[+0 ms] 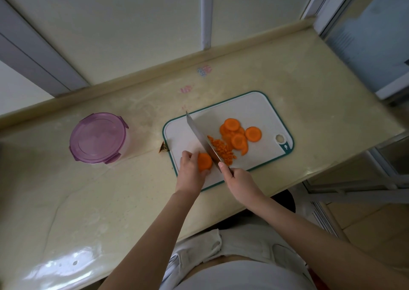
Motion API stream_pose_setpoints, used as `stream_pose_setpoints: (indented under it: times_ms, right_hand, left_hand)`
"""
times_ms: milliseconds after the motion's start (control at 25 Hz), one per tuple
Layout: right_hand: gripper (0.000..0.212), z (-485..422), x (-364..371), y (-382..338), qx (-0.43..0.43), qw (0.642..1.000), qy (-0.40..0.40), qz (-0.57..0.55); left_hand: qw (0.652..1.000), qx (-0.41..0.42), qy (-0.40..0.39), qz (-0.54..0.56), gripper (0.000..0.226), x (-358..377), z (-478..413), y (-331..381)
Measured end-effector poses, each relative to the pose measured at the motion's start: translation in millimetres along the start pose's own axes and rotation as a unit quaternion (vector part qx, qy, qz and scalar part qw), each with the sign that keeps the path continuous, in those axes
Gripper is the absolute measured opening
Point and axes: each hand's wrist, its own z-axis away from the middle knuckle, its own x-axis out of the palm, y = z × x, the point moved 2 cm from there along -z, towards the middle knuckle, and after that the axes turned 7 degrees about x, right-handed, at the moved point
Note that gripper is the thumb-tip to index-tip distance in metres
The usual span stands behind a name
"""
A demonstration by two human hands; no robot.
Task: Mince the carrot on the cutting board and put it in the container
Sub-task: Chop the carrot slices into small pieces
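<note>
Orange carrot piece, round and flat on top, sits on the near left part of the white cutting board. The left hand holds it with curled fingers. Just to its right is the knife, with its tip pointing away from the person. The right hand is wrapped round the knife's handle. On the other side of the blade lies a little heap of tiny carrot bits. Past that heap is a pile of round carrot slices. The board has a green edge and lies on a pale yellow surface. Well to the left of the board stands the container, with its purple lid on.
</note>
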Motion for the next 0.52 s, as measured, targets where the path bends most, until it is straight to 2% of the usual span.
stream_pose_setpoints:
  times_ms: [200,360,520]
  right_hand:
    - [0.059,-3.4,-2.9,-0.9,0.003,1.0,-0.005,-0.003]
    - [0.058,-3.1,-6.8,-3.6,0.008,0.999,-0.008,-0.033]
    - [0.058,-2.7,-9.5,-6.4,0.013,0.999,-0.009,-0.048]
  left_hand:
    - [0.999,-0.014,-0.004,0.044,0.072,1.9,4.6,0.4]
    - [0.999,0.036,0.022,-0.01,0.049,-2.7,8.3,-2.4]
    - [1.0,0.021,0.022,-0.009,0.051,-2.1,9.9,-3.1]
